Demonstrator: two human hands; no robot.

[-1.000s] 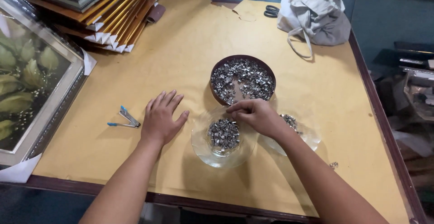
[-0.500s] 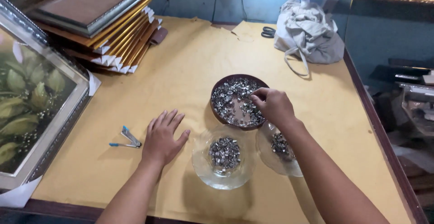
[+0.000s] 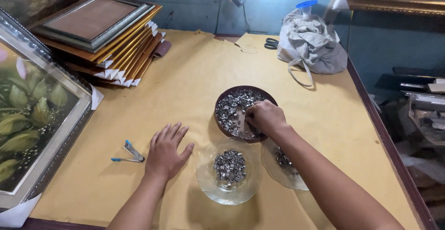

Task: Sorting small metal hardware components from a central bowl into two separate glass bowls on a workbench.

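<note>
My right hand (image 3: 264,117) reaches into a round dark brown dish (image 3: 222,101) full of small silver metal clips, its fingers curled down among them. What the fingers pinch is hidden. In front of that dish stands a clear glass bowl (image 3: 228,191) with a heap of the same clips. A second glass bowl (image 3: 277,170) with a few clips lies partly under my right forearm. My left hand (image 3: 166,153) rests flat on the yellow table (image 3: 194,72), fingers spread, holding nothing, left of the glass bowl.
A small blue-handled metal tool (image 3: 128,153) lies left of my left hand. A silver-framed flower painting (image 3: 32,114) leans at the left edge. Stacked picture frames (image 3: 102,30) fill the back left. A grey cloth bag (image 3: 310,49) and black scissors (image 3: 271,43) sit at the back.
My right hand has moved from the nearer glass bowl up into the brown dish. My left hand has stayed flat on the table. The camera has tilted up.
</note>
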